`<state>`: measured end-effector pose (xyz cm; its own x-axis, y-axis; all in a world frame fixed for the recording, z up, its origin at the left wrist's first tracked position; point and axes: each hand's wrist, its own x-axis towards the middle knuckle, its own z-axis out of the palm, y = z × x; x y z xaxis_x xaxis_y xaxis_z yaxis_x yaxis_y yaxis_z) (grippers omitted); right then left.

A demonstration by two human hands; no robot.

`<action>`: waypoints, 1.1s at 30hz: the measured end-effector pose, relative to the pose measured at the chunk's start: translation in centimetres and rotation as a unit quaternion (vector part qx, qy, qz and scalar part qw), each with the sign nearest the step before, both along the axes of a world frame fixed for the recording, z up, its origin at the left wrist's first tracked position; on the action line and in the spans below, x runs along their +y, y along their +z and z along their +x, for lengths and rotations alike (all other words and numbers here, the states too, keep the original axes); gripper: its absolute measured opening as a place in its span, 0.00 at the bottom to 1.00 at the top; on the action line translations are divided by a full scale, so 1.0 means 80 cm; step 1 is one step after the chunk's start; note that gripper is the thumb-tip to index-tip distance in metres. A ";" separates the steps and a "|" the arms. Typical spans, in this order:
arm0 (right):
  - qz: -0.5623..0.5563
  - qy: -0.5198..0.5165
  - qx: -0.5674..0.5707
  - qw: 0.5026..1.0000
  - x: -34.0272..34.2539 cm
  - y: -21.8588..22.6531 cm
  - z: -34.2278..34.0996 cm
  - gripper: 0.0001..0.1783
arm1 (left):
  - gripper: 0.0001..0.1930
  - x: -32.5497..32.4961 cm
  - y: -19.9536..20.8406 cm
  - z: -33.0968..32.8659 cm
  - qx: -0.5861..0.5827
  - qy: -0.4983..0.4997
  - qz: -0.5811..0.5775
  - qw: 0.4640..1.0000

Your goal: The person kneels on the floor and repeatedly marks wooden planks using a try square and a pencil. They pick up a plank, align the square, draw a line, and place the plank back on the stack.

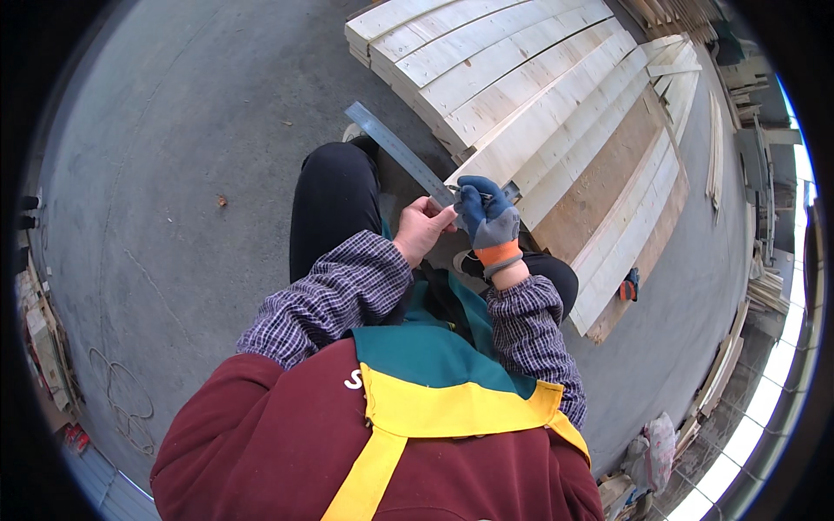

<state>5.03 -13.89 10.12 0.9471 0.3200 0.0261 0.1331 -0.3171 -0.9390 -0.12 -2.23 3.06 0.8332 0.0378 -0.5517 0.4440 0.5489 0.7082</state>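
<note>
A flat metal ruler point(401, 156) slants from above my left knee down to my hands. My bare left hand point(421, 227) is closed at its lower end, fingertips pinched together there. Close beside it, my right hand point(491, 215) wears a blue and grey glove with an orange cuff. Its fingers are curled round something slender and partly hidden, whose kind I cannot make out. A small metal piece point(512, 191) shows past the gloved knuckles; whether it joins the ruler is hidden. Just beyond my hands lies the near end of a pale wooden board point(530, 130).
Stacked pale planks point(469, 65) spread ahead and to the right. A loose dark glove with orange point(629, 285) lies at the planks' right edge. A rope or cable point(126, 404) lies coiled on the grey concrete floor point(191, 174) at left. Plastic bags point(656, 451) sit at lower right.
</note>
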 end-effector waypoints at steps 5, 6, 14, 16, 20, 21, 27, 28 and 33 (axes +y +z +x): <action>0.040 -0.020 0.088 0.995 -0.027 0.009 -0.006 0.09 | 0.13 -0.001 -0.002 0.000 0.004 0.010 -0.012 1.000; 0.002 -0.035 0.073 0.997 -0.036 0.013 -0.009 0.10 | 0.13 -0.001 -0.002 0.000 -0.001 0.003 -0.007 1.000; -0.026 -0.032 0.042 0.998 -0.029 0.024 -0.015 0.09 | 0.12 -0.001 0.003 -0.001 0.007 0.007 -0.005 1.000; -0.046 -0.030 0.050 0.997 -0.005 0.019 -0.001 0.09 | 0.12 -0.001 0.004 -0.001 -0.002 0.010 -0.008 1.000; -0.087 0.001 0.007 0.996 0.018 0.010 0.016 0.07 | 0.12 0.000 0.002 0.000 0.005 -0.015 0.036 0.999; -0.063 -0.010 0.009 0.998 0.011 0.011 0.010 0.07 | 0.11 0.000 0.000 0.000 0.001 -0.014 0.027 1.000; -0.026 -0.020 0.053 0.998 -0.045 0.018 -0.013 0.08 | 0.10 -0.001 -0.007 0.000 0.007 -0.020 0.009 1.000; -0.057 -0.031 0.061 0.996 -0.053 0.021 -0.015 0.08 | 0.10 -0.001 -0.006 0.000 0.007 -0.024 0.017 1.000; -0.069 -0.021 0.016 0.997 -0.053 0.025 -0.015 0.07 | 0.12 -0.004 0.002 -0.001 0.002 0.002 -0.007 1.000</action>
<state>3.81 -18.10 12.13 0.9594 0.2781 -0.0463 0.0868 -0.4477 -0.8900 -0.20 -2.55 3.20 0.8312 0.0335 -0.5550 0.4439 0.5611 0.6987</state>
